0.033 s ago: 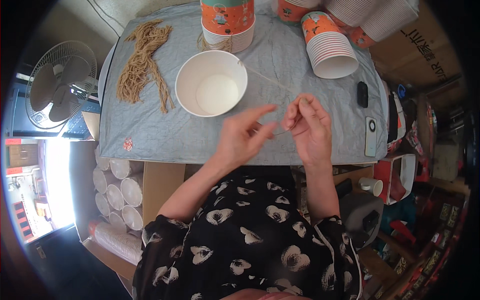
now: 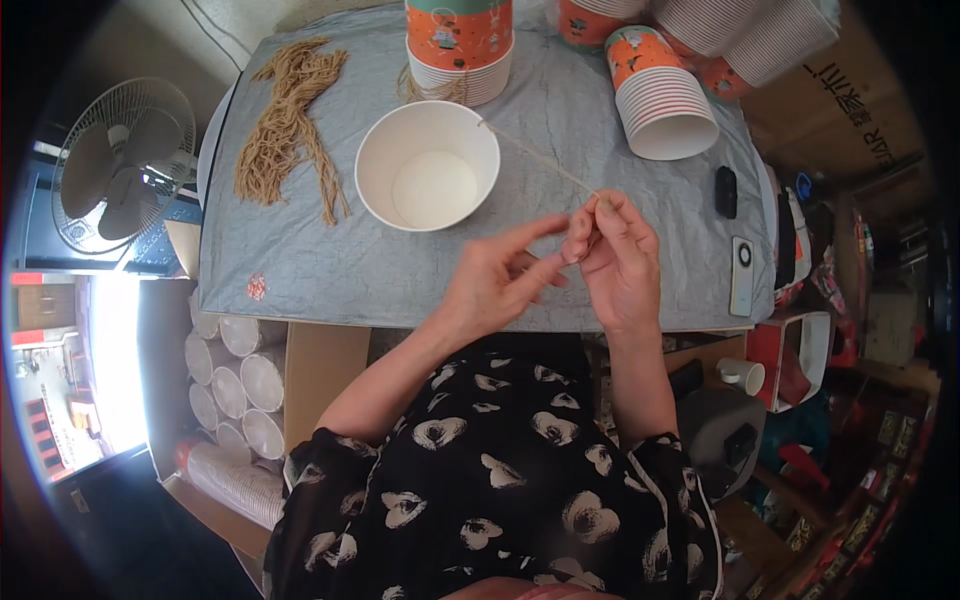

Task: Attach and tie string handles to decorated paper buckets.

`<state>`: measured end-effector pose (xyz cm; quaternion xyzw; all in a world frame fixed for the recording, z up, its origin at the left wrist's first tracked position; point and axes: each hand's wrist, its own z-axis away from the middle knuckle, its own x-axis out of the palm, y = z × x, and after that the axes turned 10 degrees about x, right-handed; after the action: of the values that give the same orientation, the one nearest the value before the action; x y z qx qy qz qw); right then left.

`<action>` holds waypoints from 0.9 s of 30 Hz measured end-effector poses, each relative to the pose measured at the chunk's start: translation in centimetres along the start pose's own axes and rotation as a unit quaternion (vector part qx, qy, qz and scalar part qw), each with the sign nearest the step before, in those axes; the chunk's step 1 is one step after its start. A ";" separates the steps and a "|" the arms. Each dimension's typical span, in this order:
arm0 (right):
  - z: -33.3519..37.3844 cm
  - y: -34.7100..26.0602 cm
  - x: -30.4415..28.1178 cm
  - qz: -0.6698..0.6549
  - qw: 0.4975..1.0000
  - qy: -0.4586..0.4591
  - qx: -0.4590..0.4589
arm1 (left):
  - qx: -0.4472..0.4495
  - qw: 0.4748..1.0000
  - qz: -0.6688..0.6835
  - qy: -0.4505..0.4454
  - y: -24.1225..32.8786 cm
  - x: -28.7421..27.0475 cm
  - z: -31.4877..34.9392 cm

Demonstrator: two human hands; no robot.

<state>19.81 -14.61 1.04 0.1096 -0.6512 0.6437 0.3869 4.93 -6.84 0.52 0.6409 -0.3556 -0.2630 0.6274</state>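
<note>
A white paper tub (image 2: 427,210) stands on the cloth in front of me, its mouth turned up and its inside bare. From its right rim a thin beige cord (image 2: 540,157) runs taut to my right hand (image 2: 625,255), whose thumb and fingers pinch it. My left hand (image 2: 495,280) is beside it with thumb and forefinger apart, their tips at the right fingertips. The cord's end is hidden among the fingers.
A bundle of tan cords (image 2: 285,130) lies at left. Behind the tub rises a stack of orange-printed tubs (image 2: 460,50); more stacked tubs (image 2: 665,100) lie back right. A black case (image 2: 726,192) and a phone-like device (image 2: 741,275) rest near the right edge.
My left hand has moved right, bringing its fingertips to my right hand. The cord looks straighter and tauter. In the picture the tub has shifted slightly right.
</note>
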 end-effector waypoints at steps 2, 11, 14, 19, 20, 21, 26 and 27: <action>-0.1 0.0 0.1 -0.006 1.000 -0.001 0.007 | 0.026 0.997 0.073 0.005 -1.3 0.2 0.2; -1.6 -1.1 -4.6 -0.080 0.997 0.014 0.014 | -0.005 0.997 -0.068 0.023 -2.9 -5.2 3.5; -2.0 0.4 -5.1 -0.122 0.991 -0.040 0.046 | 0.061 0.985 -0.125 0.103 -2.9 -6.1 4.0; -1.6 2.5 -1.7 0.522 0.810 0.161 -0.216 | 0.110 0.958 -0.265 0.025 -0.8 -5.0 3.2; -1.2 2.5 -1.3 0.598 0.736 0.109 -0.296 | 0.139 0.943 -0.303 0.006 -0.7 -4.8 3.2; -0.6 2.8 -0.7 0.599 0.736 0.108 -0.296 | 0.145 0.946 -0.291 0.008 -0.3 -4.6 3.1; 0.8 4.4 -0.3 0.344 0.922 -0.082 0.154 | 0.152 0.948 -0.278 0.019 -0.2 -5.2 2.8; 0.8 4.5 -0.5 0.345 0.922 -0.084 0.156 | 0.141 0.950 -0.279 0.018 -0.3 -5.5 2.9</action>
<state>16.97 -14.83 -2.55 -0.0087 -0.5702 0.8191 0.0628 -0.61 -4.33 -0.58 0.8009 -0.1851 -0.3633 0.4385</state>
